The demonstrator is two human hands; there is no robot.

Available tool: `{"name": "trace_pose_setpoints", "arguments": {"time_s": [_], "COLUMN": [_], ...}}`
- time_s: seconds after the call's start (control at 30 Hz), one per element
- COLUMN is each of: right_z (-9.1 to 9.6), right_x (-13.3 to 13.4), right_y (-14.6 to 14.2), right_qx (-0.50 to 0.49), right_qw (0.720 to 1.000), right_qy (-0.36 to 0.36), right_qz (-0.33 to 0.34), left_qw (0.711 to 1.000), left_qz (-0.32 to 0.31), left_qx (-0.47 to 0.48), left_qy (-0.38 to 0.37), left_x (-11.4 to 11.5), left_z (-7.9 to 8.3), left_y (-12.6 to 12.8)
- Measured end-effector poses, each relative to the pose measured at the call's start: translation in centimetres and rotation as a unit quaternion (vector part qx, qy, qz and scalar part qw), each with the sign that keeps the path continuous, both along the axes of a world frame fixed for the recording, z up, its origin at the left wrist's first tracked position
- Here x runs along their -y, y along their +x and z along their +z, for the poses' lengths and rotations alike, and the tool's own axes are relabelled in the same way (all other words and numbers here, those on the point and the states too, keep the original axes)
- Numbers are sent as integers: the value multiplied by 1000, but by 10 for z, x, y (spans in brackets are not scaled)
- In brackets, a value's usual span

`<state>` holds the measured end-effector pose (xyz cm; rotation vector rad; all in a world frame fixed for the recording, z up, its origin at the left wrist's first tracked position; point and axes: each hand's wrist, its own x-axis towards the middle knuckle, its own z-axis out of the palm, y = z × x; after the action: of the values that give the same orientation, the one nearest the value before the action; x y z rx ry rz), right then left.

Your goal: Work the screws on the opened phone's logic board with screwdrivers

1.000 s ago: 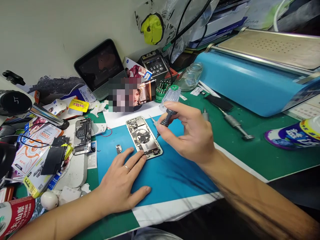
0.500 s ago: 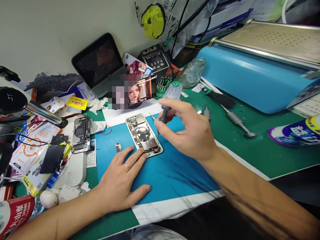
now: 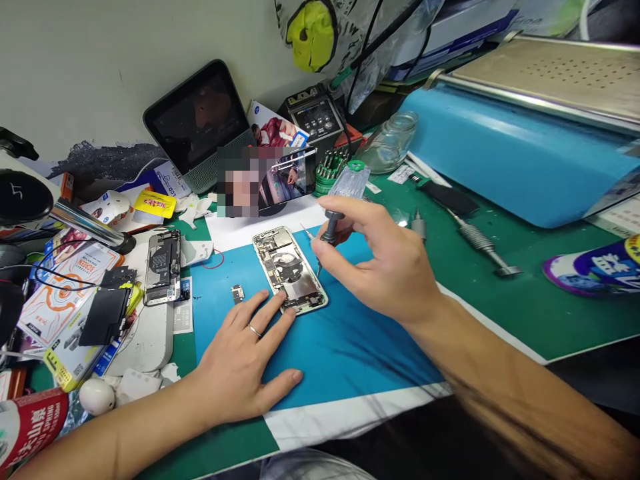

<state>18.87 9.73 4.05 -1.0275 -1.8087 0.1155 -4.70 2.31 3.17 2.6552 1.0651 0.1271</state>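
Note:
An opened phone (image 3: 300, 267) lies on the blue mat (image 3: 360, 340), its inner boards and metal plates bare. My left hand (image 3: 245, 357) rests palm down with fingers spread, fingertips touching the phone's near end. My right hand (image 3: 375, 257) is closed around a dark grey screwdriver (image 3: 331, 228) held over the phone's right edge. Its thin tip (image 3: 319, 269) points down, just beside that edge. A second slim pointed tip (image 3: 307, 231) pokes out left of my fingers; what it belongs to is hidden. A small phone part (image 3: 237, 293) lies left of the phone.
A phone screen assembly (image 3: 163, 267) and boxes crowd the left. Behind stand a lit phone (image 3: 290, 177), a green bit holder (image 3: 331, 167), a tablet-like display (image 3: 197, 113) and a glass jar (image 3: 393, 140). To the right are a metal-handled tool (image 3: 477, 240) and a can (image 3: 595, 267).
The view has shifted slightly. The picture on the propped phone is different. Both hands keep nearly the same places, and the right still holds the screwdriver.

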Motion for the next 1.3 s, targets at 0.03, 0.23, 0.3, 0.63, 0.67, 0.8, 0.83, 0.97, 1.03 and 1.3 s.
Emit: {"name": "trace_pose_setpoints", "arguments": {"time_s": [0.03, 0.23, 0.3, 0.63, 0.67, 0.8, 0.83, 0.97, 1.03, 1.3], "right_z": [0, 0, 0, -4, -4, -7, -7, -10, -11, -10], "right_x": [0, 1, 1, -5, -5, -7, -8, -12, -13, -15], "right_y": [0, 2, 1, 2, 2, 3, 4, 6, 7, 9], "right_qx": [1, 6, 7, 5, -6, -34, -27, 24, 46, 101], "right_qw": [1000, 998, 997, 993, 993, 994, 994, 995, 994, 986], "right_qy": [-4, -50, -64, -105, -105, -97, -95, -94, -96, -129], "right_qz": [-5, -40, -42, -48, -45, -41, -42, -28, -21, 5], "left_qw": [1000, 1000, 1000, 1000, 1000, 1000, 1000, 1000, 1000, 1000], "left_qz": [0, -1, 0, 0, -1, -1, 0, 0, -1, -2], "left_qx": [0, -6, -6, -2, -2, -2, -2, 2, 3, 1], "left_qy": [0, -2, -3, 0, 0, -1, -2, -2, -1, -3], "left_x": [0, 1, 1, 1, 1, 0, 0, 0, 0, 0], "left_z": [0, -1, -1, 0, 0, 0, 0, 0, 0, 0], "left_y": [0, 0, 0, -1, -1, 0, 0, 0, 0, -1]}}
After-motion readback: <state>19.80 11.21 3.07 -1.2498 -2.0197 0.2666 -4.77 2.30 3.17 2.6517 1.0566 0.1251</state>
